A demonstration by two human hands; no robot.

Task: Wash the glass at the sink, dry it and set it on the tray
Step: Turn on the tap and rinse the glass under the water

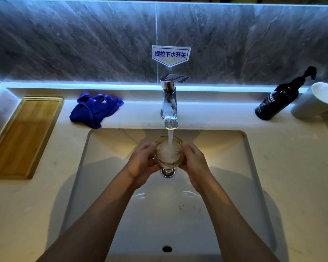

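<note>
A pale worktop [292, 167] carries a rectangular sink [254, 167] with bare surface on both sides. The wooden tray [25, 137] lies at the left edge, a blue cloth [95, 110] near the back ledge. Left hand [140, 163] and right hand [194, 163] clasp the glass [169, 152] between them over the basin's middle, mouth tilted up under the tap [169, 103] stream.

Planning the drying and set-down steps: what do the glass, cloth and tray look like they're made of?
Glass: clear amber-tinted glass, faceted; water and the fingers show through it, so likely slippery.
Cloth: blue, soft and crumpled with a fuzzy nap, probably microfibre.
Tray: light wood with visible grain and a raised rim, possibly bamboo; matte finish.
</note>
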